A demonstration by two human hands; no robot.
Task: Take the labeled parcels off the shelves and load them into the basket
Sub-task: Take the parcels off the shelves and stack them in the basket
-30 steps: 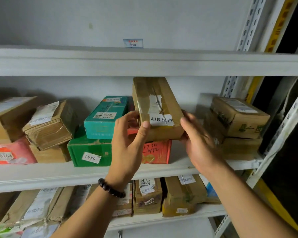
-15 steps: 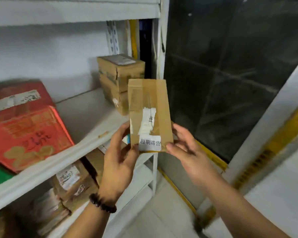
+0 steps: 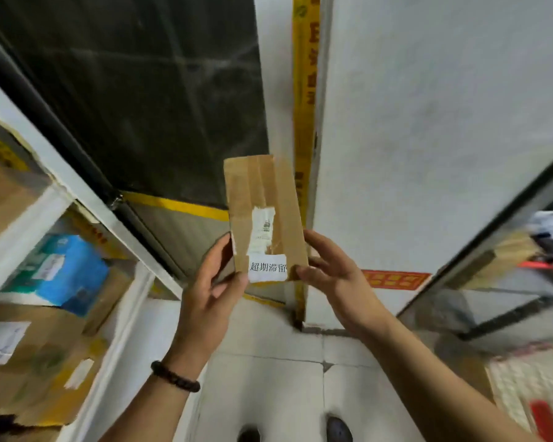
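Observation:
I hold a long brown cardboard parcel (image 3: 264, 202) upright in front of me, taped, with a torn barcode sticker and a white label printed in black characters at its near end. My left hand (image 3: 211, 288) grips its lower left edge, thumb on the label. My right hand (image 3: 329, 275) grips its lower right edge. The shelves (image 3: 45, 199) with more parcels lie at the left. A white mesh basket (image 3: 530, 378) with something red in it shows at the lower right edge.
A blue box (image 3: 64, 269) and brown cartons (image 3: 35, 362) sit on the lower shelf levels at left. A dark glass panel (image 3: 147, 90) and a white pillar (image 3: 428, 122) with yellow tape stand ahead. Tiled floor (image 3: 268, 393) lies below, my shoes at the bottom edge.
I lifted the parcel off the red box on the shelf and turned right with it in both hands; the shelves have slid to the left and the basket has come into view.

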